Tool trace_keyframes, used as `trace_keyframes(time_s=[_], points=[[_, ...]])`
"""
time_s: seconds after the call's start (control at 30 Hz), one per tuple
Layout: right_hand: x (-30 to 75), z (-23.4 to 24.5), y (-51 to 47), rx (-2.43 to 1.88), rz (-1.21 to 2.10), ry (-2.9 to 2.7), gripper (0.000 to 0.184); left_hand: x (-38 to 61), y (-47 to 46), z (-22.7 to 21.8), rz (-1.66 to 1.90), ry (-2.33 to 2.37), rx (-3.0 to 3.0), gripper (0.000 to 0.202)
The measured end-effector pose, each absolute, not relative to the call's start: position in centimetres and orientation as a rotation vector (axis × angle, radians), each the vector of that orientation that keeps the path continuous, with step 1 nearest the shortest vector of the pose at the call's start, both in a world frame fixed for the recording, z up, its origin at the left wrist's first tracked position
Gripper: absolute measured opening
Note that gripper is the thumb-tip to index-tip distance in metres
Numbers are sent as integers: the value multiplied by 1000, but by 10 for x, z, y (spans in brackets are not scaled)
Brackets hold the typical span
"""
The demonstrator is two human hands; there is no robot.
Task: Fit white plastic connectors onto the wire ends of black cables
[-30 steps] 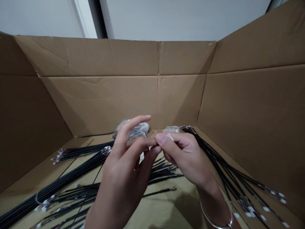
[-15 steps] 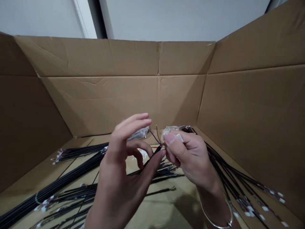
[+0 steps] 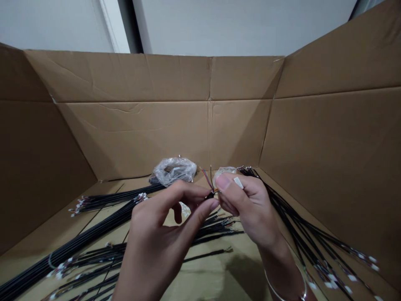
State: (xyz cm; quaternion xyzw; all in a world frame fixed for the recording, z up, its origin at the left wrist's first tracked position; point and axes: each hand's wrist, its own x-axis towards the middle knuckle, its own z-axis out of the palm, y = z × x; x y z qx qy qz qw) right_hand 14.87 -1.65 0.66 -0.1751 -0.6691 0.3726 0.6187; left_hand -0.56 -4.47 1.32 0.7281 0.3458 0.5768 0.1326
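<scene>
Both hands meet at frame centre: your left hand (image 3: pixel 163 234) pinches the black cable (image 3: pixel 209 195) just below its coloured wires (image 3: pixel 206 174), while your right hand (image 3: pixel 247 209) pinches a white connector (image 3: pixel 238 182) beside them, inside the cardboard box (image 3: pixel 328 138).

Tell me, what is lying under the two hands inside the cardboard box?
Under the left hand and right hand, loose black cables lie on the floor of the cardboard box. How far they run beneath the left hand is covered.
</scene>
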Motion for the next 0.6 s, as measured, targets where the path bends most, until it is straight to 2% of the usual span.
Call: trace_keyframes(time_s=[0.2,0.47,0.6], points=[[150,8,-17,-389,803,-1608,45,-12,-41,12,1648,972,2098,16],[150,5,-15,-448,800,-1568,50,-13,-38,15,1579,1070,2128,10],[152,1,-13,-453,852,-1503,52,-13,-38,19,1444,1044,2041,13]])
